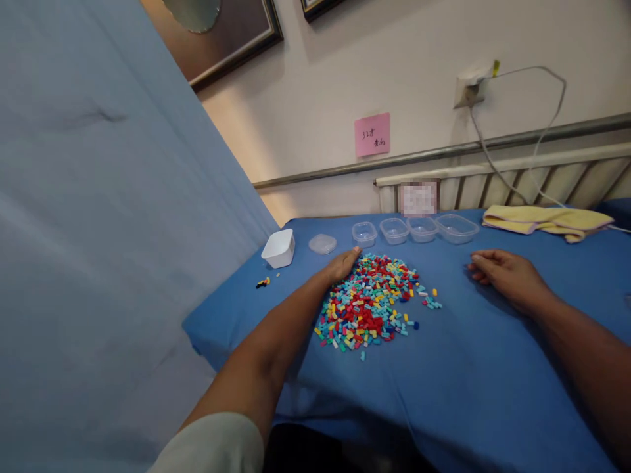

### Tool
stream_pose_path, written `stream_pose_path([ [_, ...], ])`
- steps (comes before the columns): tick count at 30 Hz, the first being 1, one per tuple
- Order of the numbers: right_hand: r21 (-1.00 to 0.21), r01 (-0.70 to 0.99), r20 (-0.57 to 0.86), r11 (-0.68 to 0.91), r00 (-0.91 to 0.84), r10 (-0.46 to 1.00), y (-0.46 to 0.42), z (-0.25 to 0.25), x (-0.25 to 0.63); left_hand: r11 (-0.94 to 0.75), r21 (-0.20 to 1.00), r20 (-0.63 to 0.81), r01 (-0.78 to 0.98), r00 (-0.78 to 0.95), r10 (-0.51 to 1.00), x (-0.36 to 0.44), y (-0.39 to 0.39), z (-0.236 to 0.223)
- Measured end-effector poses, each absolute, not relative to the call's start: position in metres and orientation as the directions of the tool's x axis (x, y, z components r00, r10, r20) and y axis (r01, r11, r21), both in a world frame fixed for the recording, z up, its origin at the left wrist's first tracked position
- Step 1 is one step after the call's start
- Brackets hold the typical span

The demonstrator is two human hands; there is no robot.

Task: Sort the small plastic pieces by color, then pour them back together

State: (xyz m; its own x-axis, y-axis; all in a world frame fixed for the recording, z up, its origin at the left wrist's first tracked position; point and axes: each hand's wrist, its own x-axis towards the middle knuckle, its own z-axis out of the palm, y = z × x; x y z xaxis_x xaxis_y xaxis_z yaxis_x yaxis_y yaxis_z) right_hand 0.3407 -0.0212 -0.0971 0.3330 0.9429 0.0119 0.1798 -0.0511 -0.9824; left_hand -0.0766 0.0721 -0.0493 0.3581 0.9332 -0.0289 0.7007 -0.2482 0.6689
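A heap of small building bricks [367, 302] in red, light blue, yellow, green, pink and white covers the middle of the blue cloth. My left hand [344, 265] lies along the heap's far left edge, fingers stretched out and touching the bricks. To the right of the heap, my right hand [503, 274] hovers low over or rests on the cloth, its fingers loosely bent with nothing visible in them. A few loose bricks [432, 302] lie between the heap and my right hand. Behind the heap stand clear plastic tubs [422, 230] in a row.
Left of the tubs are a clear lid-like piece [323, 244] and a white container [279, 248]. Several dark and orange bits [263, 283] lie near it. A folded yellow cloth [545, 220] is at the back right. Cables [493, 161] hang from a wall socket [470, 89].
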Motion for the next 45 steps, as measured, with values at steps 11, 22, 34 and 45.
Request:
stream_pose_path([
  [11,-0.973,0.212,-0.009,-0.086,0.34,0.94,-0.021,-0.094,0.341,-0.385,0.793,-0.075,0.472,0.703,0.708,-0.006,0.113,-0.056],
  [22,-0.971,0.221,-0.011,-0.095,0.353,0.936,-0.026,-0.085,0.338,-0.593,0.739,0.03,0.32,0.863,0.504,-0.025,0.058,-0.017],
  [34,-0.97,0.228,-0.004,-0.083,0.327,0.945,-0.026,-0.08,0.336,-0.661,0.635,0.138,0.4,0.784,0.606,-0.07,0.014,0.019],
  [45,-0.983,0.178,0.013,-0.048,0.323,0.946,-0.02,-0.082,0.333,-0.511,0.302,-0.237,0.805,0.582,0.778,0.096,0.057,-0.014],
])
